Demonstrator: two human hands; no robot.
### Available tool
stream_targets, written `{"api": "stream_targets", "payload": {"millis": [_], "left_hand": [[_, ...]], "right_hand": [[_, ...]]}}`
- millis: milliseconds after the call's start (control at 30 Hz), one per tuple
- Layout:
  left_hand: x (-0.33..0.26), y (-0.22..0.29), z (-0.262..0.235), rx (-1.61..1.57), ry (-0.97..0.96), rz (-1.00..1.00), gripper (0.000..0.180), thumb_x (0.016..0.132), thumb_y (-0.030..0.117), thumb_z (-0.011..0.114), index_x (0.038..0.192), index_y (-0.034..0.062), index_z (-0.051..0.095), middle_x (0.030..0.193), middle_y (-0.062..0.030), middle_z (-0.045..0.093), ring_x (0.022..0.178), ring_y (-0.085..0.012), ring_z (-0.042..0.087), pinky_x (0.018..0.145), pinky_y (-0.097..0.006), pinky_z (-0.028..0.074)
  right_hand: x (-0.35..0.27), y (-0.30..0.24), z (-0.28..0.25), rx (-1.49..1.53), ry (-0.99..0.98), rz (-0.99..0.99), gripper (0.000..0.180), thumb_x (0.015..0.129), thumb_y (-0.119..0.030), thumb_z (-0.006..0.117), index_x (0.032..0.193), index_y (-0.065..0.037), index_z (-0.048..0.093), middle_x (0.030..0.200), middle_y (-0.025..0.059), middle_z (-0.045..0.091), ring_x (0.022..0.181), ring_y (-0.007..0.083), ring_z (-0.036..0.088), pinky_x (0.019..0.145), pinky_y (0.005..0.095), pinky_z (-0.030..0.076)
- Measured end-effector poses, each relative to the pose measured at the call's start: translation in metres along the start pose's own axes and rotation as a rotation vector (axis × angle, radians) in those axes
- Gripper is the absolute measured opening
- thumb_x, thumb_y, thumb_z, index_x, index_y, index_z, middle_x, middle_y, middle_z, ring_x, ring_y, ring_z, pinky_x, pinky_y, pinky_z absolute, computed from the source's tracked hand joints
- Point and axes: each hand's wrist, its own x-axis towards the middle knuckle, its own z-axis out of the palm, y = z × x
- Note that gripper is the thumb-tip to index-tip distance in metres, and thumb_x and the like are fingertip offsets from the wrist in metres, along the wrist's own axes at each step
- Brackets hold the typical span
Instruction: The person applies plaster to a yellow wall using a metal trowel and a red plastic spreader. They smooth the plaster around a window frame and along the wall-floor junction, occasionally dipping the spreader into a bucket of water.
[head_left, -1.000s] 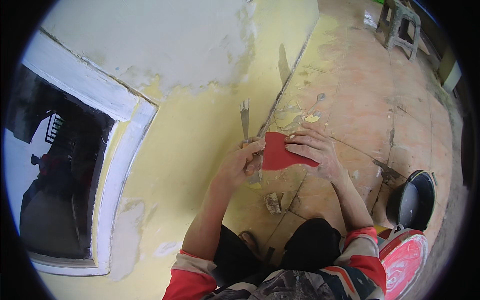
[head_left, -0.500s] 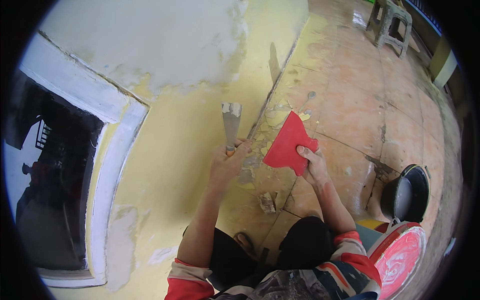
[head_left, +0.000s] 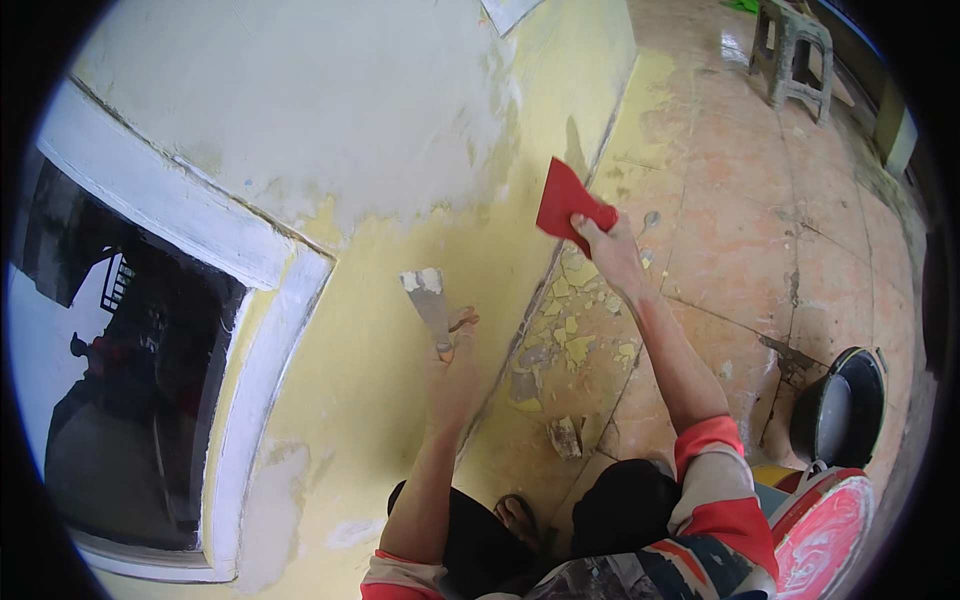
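My left hand (head_left: 452,362) is closed round the handle of a putty knife (head_left: 428,302). White paste clings to its metal blade, which points away from me in front of the yellow wall (head_left: 390,260). Further forward and to the right, my right hand (head_left: 608,245) grips a red plastic spreader (head_left: 567,203), thumb on its face. The spreader is up close to the wall, near where wall and floor meet; whether it touches cannot be told. Above both hands, a broad grey-white patch of filler (head_left: 330,110) covers part of the wall.
A white-framed window (head_left: 240,240) with dark glass is at left. Paint flakes (head_left: 575,330) and a small rough block (head_left: 565,438) lie on the tiled floor (head_left: 720,260). At right stand a black bucket (head_left: 838,408) and a pail with a red-smeared lid (head_left: 825,535); a stool (head_left: 795,60) is far back.
My right hand has carried the red spreader forward and up toward the wall, its arm now stretched out. My left hand has drawn back slightly with the putty knife. The view has shifted a little.
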Motion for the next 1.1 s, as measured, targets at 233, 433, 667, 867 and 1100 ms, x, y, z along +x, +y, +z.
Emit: {"api": "stream_targets", "payload": {"millis": [233,433,667,867,1100], "left_hand": [[-0.013,0.034,-0.013,0.032,-0.014,-0.011,0.023,0.103,0.014,0.061,0.119,0.0009,0.069,0.109,-0.0047,0.073,0.065,-0.0033,0.055,0.06,-0.022,0.044],[-0.016,0.036,-0.026,-0.032,-0.041,0.01,0.023,0.105,0.01,0.056,0.124,-0.0007,0.063,0.11,-0.0112,0.072,0.044,-0.0006,0.043,0.04,-0.021,0.034],[-0.019,0.035,-0.03,-0.031,-0.105,0.056,0.023,0.105,0.01,0.055,0.124,-0.0013,0.062,0.11,-0.0112,0.071,0.044,-0.0005,0.042,0.04,-0.02,0.033],[-0.026,0.043,-0.037,-0.03,-0.084,0.01,0.024,0.105,0.012,0.054,0.123,-0.0022,0.062,0.109,-0.0123,0.071,0.043,-0.0014,0.039,0.041,-0.021,0.033],[-0.034,0.051,-0.05,-0.102,-0.074,0.03,0.021,0.105,0.012,0.054,0.121,0.0001,0.062,0.106,-0.0142,0.071,0.043,-0.0027,0.039,0.041,-0.021,0.033]], "right_hand": [[0.15,-0.028,0.053,-0.449,0.339,-0.444,0.054,0.09,-0.004,0.049,0.143,-0.008,0.058,0.114,0.0277,0.071,0.104,0.04,0.071,0.092,0.045,0.054],[0.063,-0.01,0.134,-0.404,0.272,-0.422,0.058,0.09,-0.003,0.052,0.148,-0.007,0.052,0.14,0.0223,0.06,0.116,0.0443,0.064,0.099,0.0516,0.051],[0.053,-0.009,0.085,-0.214,0.18,-0.438,0.049,0.095,-0.001,0.048,0.143,-0.003,0.057,0.12,0.0257,0.071,0.109,0.0336,0.071,0.097,0.0343,0.051],[0.156,-0.053,0.067,-0.321,0.347,-0.484,0.052,0.089,-0.006,0.046,0.138,-0.012,0.064,0.115,0.0277,0.07,0.108,0.044,0.068,0.098,0.0473,0.052],[0.008,-0.027,0.144,-0.337,0.153,-0.643,0.061,0.084,-0.001,0.059,0.144,-0.012,0.057,0.138,0.0207,0.062,0.12,0.0402,0.064,0.099,0.0455,0.054]]}}
